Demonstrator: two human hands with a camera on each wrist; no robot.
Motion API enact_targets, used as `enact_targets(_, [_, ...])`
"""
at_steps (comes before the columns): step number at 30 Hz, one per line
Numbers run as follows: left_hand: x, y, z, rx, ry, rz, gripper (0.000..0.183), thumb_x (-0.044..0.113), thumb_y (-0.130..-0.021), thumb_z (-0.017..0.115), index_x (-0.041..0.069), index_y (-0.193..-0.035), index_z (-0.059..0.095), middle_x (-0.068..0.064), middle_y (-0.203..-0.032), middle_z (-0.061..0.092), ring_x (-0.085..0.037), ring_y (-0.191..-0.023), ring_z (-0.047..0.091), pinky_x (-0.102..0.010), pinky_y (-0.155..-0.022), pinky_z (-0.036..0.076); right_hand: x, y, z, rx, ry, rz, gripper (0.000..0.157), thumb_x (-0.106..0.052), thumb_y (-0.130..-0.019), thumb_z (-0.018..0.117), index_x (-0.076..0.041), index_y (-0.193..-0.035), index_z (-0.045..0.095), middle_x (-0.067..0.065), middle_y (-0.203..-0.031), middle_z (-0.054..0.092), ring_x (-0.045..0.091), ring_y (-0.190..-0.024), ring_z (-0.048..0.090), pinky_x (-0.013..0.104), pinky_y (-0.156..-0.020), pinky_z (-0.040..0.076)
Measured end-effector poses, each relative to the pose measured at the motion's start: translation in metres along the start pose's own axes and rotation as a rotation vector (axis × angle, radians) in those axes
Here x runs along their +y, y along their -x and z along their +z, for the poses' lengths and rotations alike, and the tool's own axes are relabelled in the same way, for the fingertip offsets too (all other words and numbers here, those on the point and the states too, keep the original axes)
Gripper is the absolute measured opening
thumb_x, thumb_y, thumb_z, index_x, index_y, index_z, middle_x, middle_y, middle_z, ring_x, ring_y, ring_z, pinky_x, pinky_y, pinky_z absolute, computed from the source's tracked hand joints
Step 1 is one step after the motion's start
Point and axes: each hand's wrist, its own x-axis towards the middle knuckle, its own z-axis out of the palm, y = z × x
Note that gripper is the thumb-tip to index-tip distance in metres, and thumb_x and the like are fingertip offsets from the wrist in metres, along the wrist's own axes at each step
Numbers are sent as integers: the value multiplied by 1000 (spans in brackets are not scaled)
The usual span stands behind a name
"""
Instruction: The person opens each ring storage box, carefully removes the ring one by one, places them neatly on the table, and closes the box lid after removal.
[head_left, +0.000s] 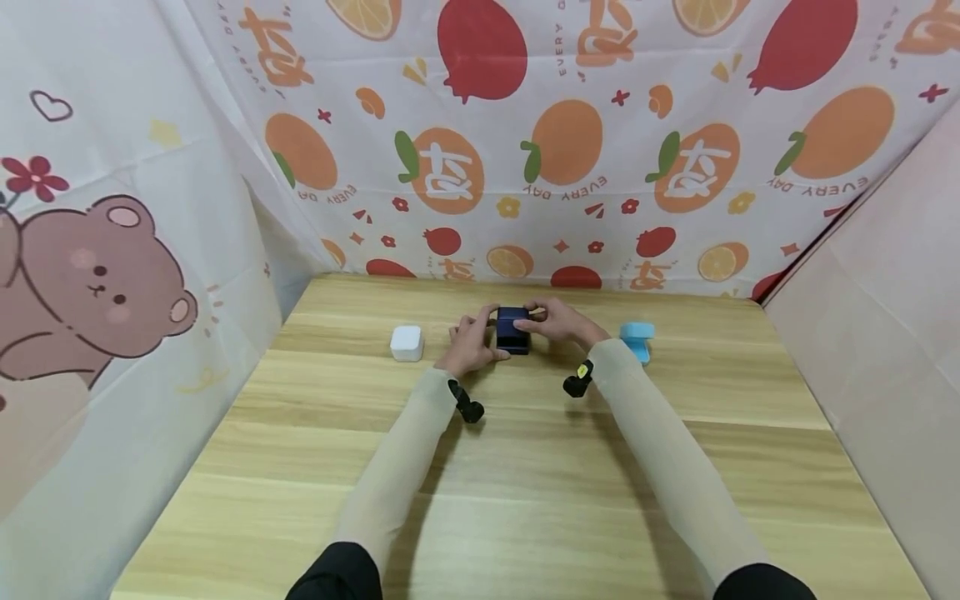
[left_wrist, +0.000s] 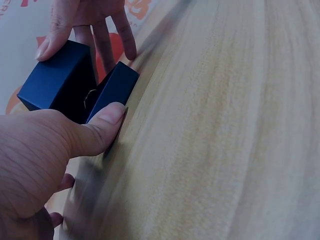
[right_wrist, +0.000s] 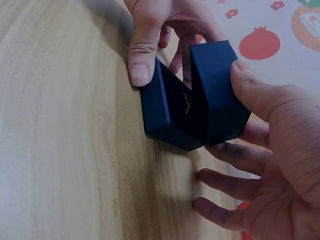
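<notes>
A dark blue jewelry box (head_left: 513,331) stands partly open on the wooden table, between the two hands. My left hand (head_left: 471,345) holds its base (right_wrist: 156,107), with the thumb pressed on the near side. My right hand (head_left: 558,322) grips the lid (left_wrist: 56,75) between thumb and fingers, and the lid is tilted up from the base. Inside, a thin shiny piece of jewelry (right_wrist: 187,103) shows against the dark lining; its exact kind is too small to tell.
To the left sits a small white box (head_left: 407,343) with rounded corners. A light blue box (head_left: 637,333), its lid raised, stands to the right, partly behind the right sleeve. Printed cloth (head_left: 510,192) hangs along the back edge of the table (head_left: 540,500).
</notes>
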Motion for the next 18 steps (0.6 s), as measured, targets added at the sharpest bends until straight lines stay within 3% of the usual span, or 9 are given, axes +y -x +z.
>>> enact_targets(18, [0,-3,1,-19,-15,-5,97,31,-85,84,22,-160,24,-12,-154,53,-33,-128,40,-48,-99,21,2,-2,-4,-26,-29,48,69,-51,-98,62,-8,-150,46,17,-154,51,37,-140,52,53,-117,39])
